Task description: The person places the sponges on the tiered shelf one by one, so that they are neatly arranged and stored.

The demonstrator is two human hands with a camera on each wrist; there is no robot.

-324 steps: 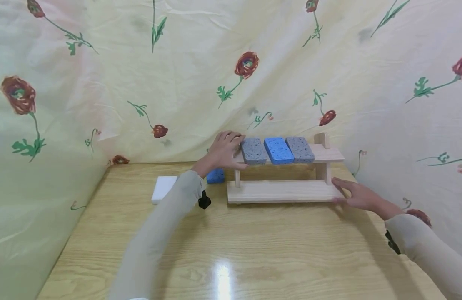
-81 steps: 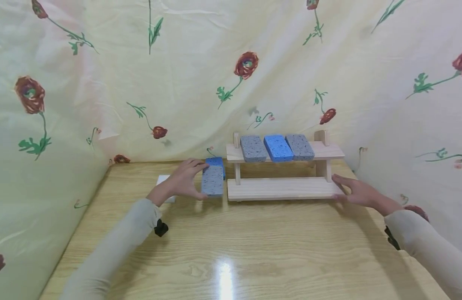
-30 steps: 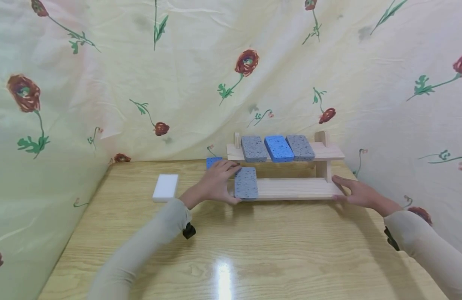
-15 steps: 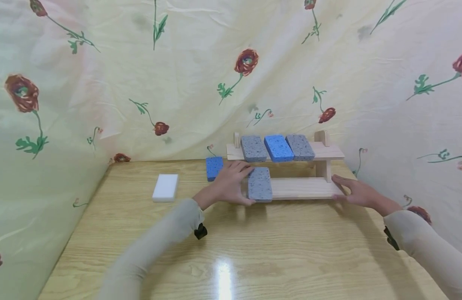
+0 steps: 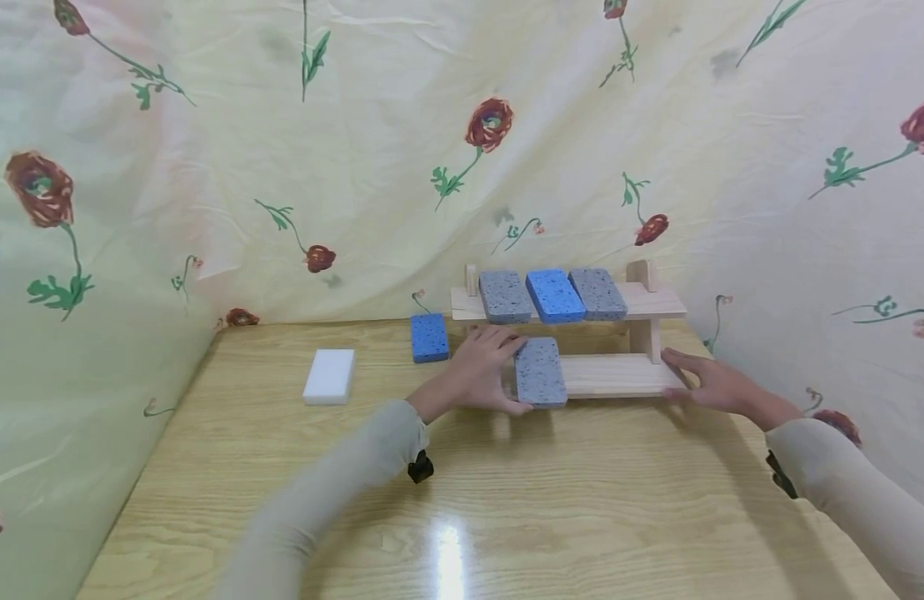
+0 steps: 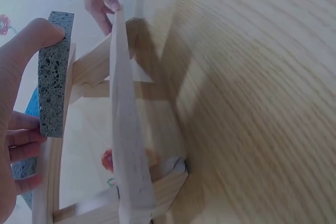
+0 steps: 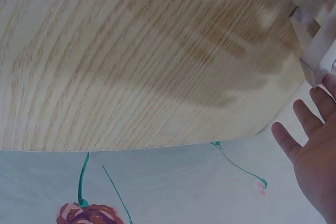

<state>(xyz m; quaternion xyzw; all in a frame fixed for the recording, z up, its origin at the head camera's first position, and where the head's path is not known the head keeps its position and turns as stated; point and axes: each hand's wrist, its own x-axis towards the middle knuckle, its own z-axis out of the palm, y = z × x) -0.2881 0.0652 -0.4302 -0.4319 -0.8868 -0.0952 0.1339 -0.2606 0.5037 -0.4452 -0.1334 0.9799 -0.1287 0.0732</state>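
Note:
My left hand (image 5: 487,373) pinches a speckled grey sponge (image 5: 541,372) between thumb and fingers, by its opposite edges. The sponge is held up in front of a two-tier wooden rack (image 5: 611,377) and hides part of its lower shelf in the head view. On the upper shelf lie a grey sponge (image 5: 505,297), a blue sponge (image 5: 555,295) and a second grey sponge (image 5: 598,293), side by side. My right hand (image 5: 712,385) touches the right end of the lower shelf; in the right wrist view its fingers (image 7: 308,119) are spread and nearly straight.
Left of the rack, another blue sponge (image 5: 429,337) lies on the wooden table (image 5: 402,533). Further left is a white rectangular block (image 5: 330,377). A flower-patterned cloth (image 5: 372,158) hangs behind and at both sides.
From beside the rack's left end, my left hand has carried the grey sponge rightward across the lower shelf, uncovering the blue sponge and white block. My right hand has stayed at the shelf end.

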